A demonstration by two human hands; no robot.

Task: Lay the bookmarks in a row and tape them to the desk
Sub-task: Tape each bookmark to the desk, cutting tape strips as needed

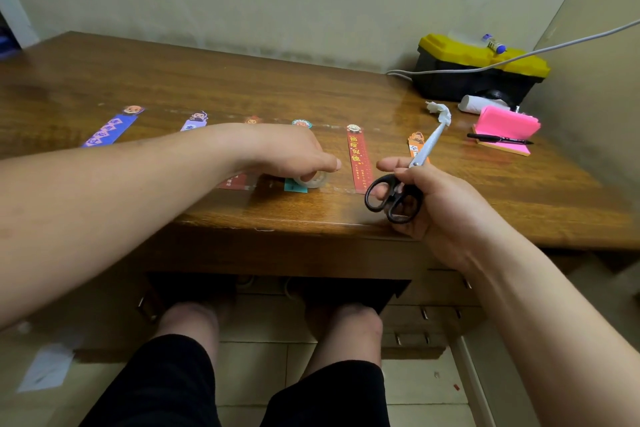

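Six narrow bookmarks (360, 159), each topped by a cartoon head, are laid in a row across the desk (242, 87); blue, red and orange strips are visible. A clear tape roll (313, 179) is gripped by the curled fingers of the left hand (287, 152) at the near end of the teal bookmark (295, 186). Black-handled scissors (398, 196) are grasped in the right hand (436, 204).
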